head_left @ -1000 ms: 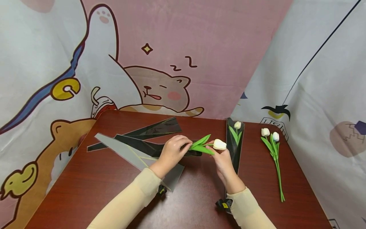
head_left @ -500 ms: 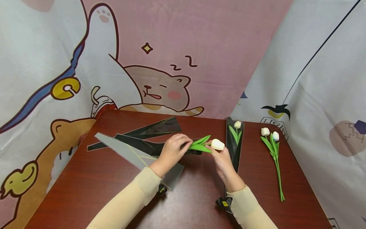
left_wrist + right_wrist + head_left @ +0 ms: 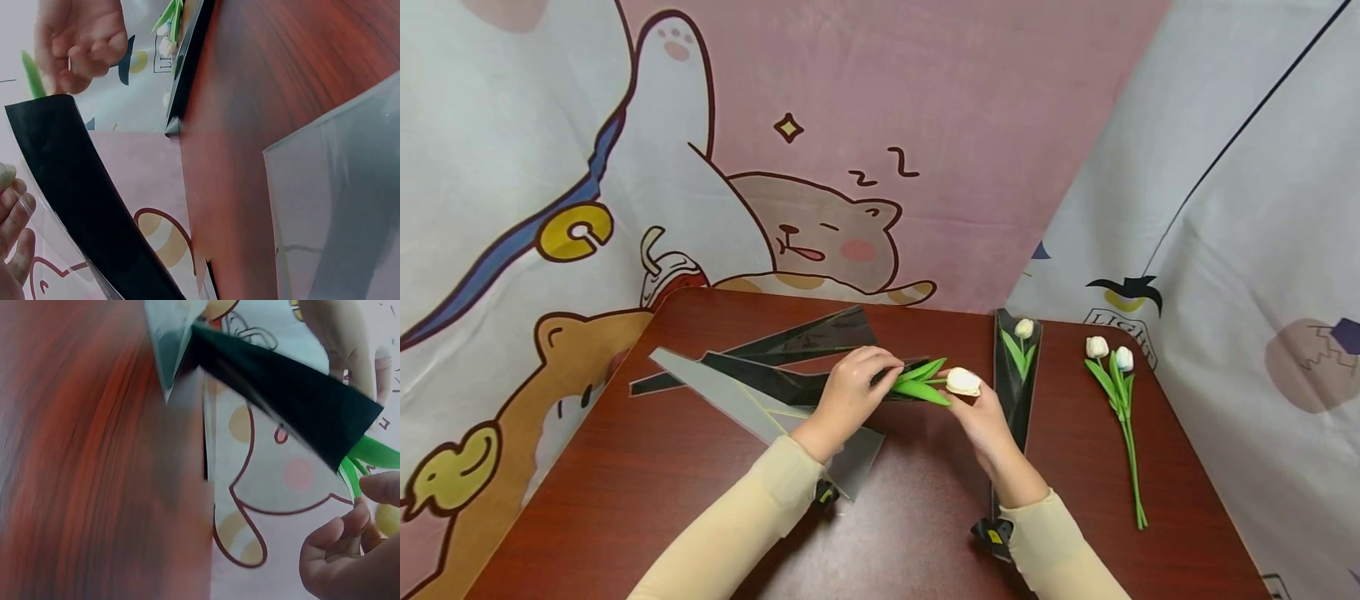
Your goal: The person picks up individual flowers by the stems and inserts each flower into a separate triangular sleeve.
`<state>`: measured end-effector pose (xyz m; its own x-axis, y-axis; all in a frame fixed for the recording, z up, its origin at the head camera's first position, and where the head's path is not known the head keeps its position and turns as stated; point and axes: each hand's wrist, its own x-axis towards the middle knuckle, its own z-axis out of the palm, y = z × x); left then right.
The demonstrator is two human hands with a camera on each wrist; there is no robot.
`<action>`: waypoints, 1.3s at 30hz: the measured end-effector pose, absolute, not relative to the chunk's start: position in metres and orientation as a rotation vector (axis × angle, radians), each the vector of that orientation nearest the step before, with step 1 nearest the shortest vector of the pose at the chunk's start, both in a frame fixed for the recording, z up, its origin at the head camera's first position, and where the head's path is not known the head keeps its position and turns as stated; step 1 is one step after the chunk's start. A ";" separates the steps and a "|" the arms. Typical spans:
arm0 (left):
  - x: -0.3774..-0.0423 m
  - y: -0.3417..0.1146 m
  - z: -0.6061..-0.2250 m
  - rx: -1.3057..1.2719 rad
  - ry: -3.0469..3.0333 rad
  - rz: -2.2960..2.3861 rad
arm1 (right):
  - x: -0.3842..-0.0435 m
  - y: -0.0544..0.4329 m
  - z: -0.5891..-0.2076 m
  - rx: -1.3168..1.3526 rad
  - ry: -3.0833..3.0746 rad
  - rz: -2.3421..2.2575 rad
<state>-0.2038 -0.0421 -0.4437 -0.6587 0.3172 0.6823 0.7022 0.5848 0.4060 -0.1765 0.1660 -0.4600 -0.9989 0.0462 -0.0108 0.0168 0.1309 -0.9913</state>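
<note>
My left hand (image 3: 855, 398) grips a long black sleeve with a transparent side (image 3: 81, 181) near its wide mouth, which faces right. An artificial tulip (image 3: 963, 382) with a white head and green leaves points out of that mouth; its stem is hidden inside the sleeve. My right hand (image 3: 987, 423) pinches the tulip just below its head. In the right wrist view, the leaves (image 3: 378, 453) stick out past the sleeve's edge, close to the right fingers. The sleeve is held up off the table, as the left wrist view shows.
On the table (image 3: 925, 533), a grey sheet-like sleeve (image 3: 842, 467) and another black sleeve (image 3: 812, 340) lie at left. Right of my hands lies a black sleeve (image 3: 1009, 400) with one tulip (image 3: 1023, 329) in it. Two loose tulips (image 3: 1122, 400) lie at the far right.
My right hand has moved the tulip slightly left, so its head and leaves sit closer to the sleeve's mouth. The left hand stays nearly still.
</note>
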 end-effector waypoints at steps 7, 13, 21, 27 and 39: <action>-0.205 -0.043 -0.442 -0.787 -2.230 -0.913 | -0.168 0.184 -0.455 -0.010 -2.474 1.848; -0.206 -0.044 -0.442 -0.786 -2.217 -0.907 | -0.158 0.193 -0.449 -0.021 -2.406 1.936; -0.205 -0.043 -0.441 -0.797 -2.215 -0.904 | -0.157 0.196 -0.449 0.019 -2.441 1.832; -0.205 -0.040 -0.441 -0.817 -2.238 -0.901 | -0.161 0.187 -0.448 0.039 -2.420 1.853; -0.203 -0.035 -0.440 -0.827 -2.232 -0.874 | -0.164 0.169 -0.448 0.061 -2.451 1.791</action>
<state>-0.2031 -0.0355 -0.4405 -0.6283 0.3272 0.7059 0.7193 0.5899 0.3668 -0.1640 0.1690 -0.4484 -0.9937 0.0294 0.1082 -0.0941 0.3052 -0.9476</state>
